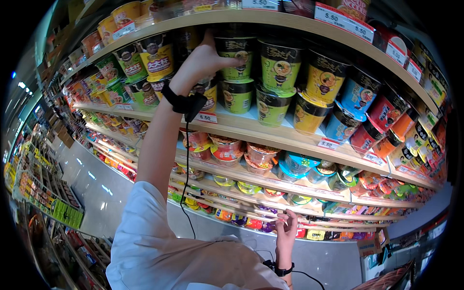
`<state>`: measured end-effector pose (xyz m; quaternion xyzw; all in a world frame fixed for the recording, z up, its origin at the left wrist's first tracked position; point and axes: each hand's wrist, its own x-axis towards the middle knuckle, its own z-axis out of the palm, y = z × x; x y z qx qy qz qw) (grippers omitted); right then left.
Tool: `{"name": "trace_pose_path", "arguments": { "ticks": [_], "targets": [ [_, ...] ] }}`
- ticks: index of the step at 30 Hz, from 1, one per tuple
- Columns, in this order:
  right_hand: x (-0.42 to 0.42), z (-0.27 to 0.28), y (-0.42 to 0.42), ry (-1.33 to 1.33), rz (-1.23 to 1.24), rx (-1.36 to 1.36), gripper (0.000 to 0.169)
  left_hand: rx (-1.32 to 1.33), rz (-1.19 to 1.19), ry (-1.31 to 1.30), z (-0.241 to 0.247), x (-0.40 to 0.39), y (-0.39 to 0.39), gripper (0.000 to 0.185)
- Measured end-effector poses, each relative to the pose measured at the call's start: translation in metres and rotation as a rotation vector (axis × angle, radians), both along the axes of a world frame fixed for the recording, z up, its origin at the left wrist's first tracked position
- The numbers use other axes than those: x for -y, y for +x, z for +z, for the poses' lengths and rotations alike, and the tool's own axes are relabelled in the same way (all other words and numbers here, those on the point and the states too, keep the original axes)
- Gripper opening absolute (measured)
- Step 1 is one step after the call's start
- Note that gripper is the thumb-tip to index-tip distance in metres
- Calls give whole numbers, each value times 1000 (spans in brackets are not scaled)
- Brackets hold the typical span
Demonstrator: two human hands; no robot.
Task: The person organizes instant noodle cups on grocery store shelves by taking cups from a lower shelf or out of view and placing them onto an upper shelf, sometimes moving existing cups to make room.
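Note:
My left hand [214, 58] reaches under a shelf board at upper centre. Its thumb lies across the front of a green instant noodle cup with a black top [235, 69], and its fingers go round the cup's left side, partly hidden in shadow. This cup stands on a similar green cup [236, 98]. To the right are stacked a lighter green cup [280, 69], a yellow cup [324, 79] and a blue cup [359, 94]. My right hand [286, 226] hangs low before the bottom shelves, fingers half curled and apart, with nothing seen in it.
The wooden shelf edge [250, 132] bears price tags, and the upper board [232, 16] runs over my left hand. Noodle bowls [226, 148] fill lower shelves. Black cables hang from bands on both wrists. A cardboard box [369, 246] is at lower right; wire racks [36, 188] stand left.

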<state>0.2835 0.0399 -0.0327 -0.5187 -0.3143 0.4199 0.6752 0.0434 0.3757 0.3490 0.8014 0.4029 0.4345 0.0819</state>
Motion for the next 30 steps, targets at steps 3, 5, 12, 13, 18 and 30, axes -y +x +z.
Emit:
{"name": "trace_pose_path", "arguments": {
  "ticks": [3,5,12,13,18,30],
  "targets": [
    [-2,4,-5,-2,33,7,49,-30,-2,160,-4,-11,-11,119],
    [-4,7,-11,-8,46,23,50,-21,8,152,-7,-18,-12,112],
    [-6,8,-28,-5,67,46,51,64,166,205,-16,21,-17,111],
    [-6,5,-29,-1,66,59,51,67,204,203,-23,29,-19,108],
    [-9,0,-32,-39,30,106,51,323,-22,180,-81,88,-62,69],
    [-44,24,-57,-56,128,145,30,710,179,-541,-346,195,-215,32]
  ]
}}
